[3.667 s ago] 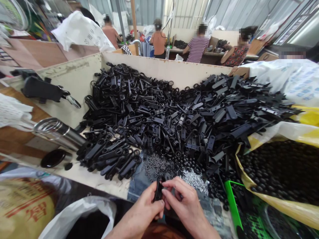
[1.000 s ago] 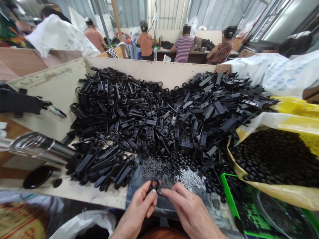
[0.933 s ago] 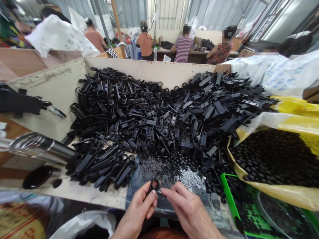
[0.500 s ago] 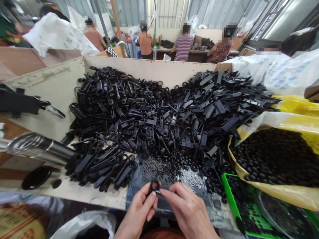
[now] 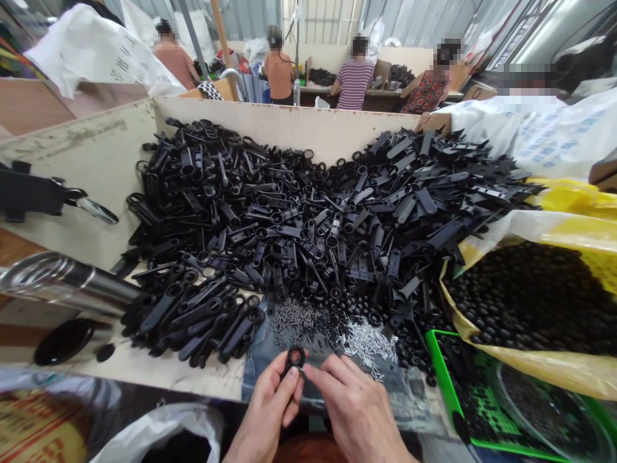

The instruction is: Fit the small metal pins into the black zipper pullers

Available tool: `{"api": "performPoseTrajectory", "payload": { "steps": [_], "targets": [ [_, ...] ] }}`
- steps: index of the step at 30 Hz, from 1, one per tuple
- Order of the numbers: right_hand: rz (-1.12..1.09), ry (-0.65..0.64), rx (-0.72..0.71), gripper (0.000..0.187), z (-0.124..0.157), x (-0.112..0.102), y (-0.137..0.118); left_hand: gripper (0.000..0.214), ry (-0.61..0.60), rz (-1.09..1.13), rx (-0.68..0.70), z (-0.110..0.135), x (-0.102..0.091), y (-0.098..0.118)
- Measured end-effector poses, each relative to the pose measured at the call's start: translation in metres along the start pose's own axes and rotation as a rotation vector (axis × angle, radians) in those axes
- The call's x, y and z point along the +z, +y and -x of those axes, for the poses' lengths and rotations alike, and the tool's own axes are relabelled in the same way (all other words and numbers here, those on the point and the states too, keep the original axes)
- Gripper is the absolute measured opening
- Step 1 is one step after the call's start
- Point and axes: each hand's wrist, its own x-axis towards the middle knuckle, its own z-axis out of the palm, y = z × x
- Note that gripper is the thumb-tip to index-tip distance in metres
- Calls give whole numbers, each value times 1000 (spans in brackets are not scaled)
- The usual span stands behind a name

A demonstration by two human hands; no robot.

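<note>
My left hand [image 5: 272,393] is closed round a black plastic part with a ring-shaped end [image 5: 290,355], the ring standing up above my thumb. Close against it, the fingertips of my right hand [image 5: 354,393] are pinched together at the base of the ring. A tiny shiny tip shows between those fingertips and the part; it looks like a small metal pin, though most of it is covered. Just beyond my hands lie a heap of silvery pins [image 5: 367,342] and a scatter of small grey pieces [image 5: 296,319].
A large pile of black plastic parts [image 5: 289,212] fills the bench. Several longer assembled-looking pieces [image 5: 193,315] lie at left, near a metal cylinder [image 5: 87,276]. At right stand a green tray [image 5: 441,379] and a yellow sack [image 5: 520,363] of black balls. People sit farther back.
My right fingertips have moved slightly left, closer in against the ring part. The view has shifted a little; my left hand keeps its hold.
</note>
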Motion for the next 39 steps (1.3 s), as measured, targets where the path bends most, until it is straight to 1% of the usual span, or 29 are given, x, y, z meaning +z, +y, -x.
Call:
{"api": "performPoseTrajectory", "payload": {
  "steps": [3,6,11,15,18,20,23,24,25,26,27,30,31,32,33,35,36,37,38,39],
  "targets": [
    [3,-57,9,33,-4,-6,-3,63,32,-7,-12,1,1,-2],
    [43,-135,25,33,-8,-13,-7,62,51,-47,-27,2,3,-4],
    [62,-238,91,28,-13,-13,-12,60,65,-202,-18,-3,0,-15],
    [63,-327,138,22,-18,-14,-13,54,116,-357,62,-10,-4,-23],
    [96,-359,153,23,-23,-24,-13,46,119,-552,208,-10,-6,-24],
    [131,-408,134,20,-26,-33,-15,42,72,-713,312,-11,-9,-23],
    [232,-532,105,9,-30,-43,-20,41,-82,-901,364,-16,-16,-20],
    [262,-561,107,5,-31,-44,-22,39,-162,-931,370,-18,-18,-18],
    [285,-573,116,4,-31,-45,-25,36,-213,-939,393,-20,-20,-16],
    [295,-562,128,9,-32,-45,-28,34,-233,-937,418,-20,-22,-14],
    [291,-537,138,20,-31,-45,-30,33,-228,-929,452,-20,-23,-13],
    [250,-462,151,57,-26,-48,-35,39,-139,-932,562,-16,-25,-8],
    [245,-453,138,65,-23,-51,-35,40,-124,-949,590,-16,-25,-7],
    [253,-449,115,65,-19,-55,-33,41,-96,-972,614,-16,-25,-6],
    [272,-442,86,57,-15,-61,-30,41,-43,-1002,627,-17,-26,-3],
    [289,-396,12,28,-8,-76,-21,39,142,-1056,620,-19,-25,3],
    [277,-348,-12,16,-8,-85,-13,38,236,-1072,605,-20,-22,6],
    [242,-298,-37,9,-11,-95,-4,36,290,-1069,588,-20,-18,10],
    [204,-244,-21,13,-17,-104,6,35,251,-1034,584,-20,-12,13],
    [241,-171,60,21,-28,-112,19,32,177,-966,584,-20,-5,15]
  ]
}}
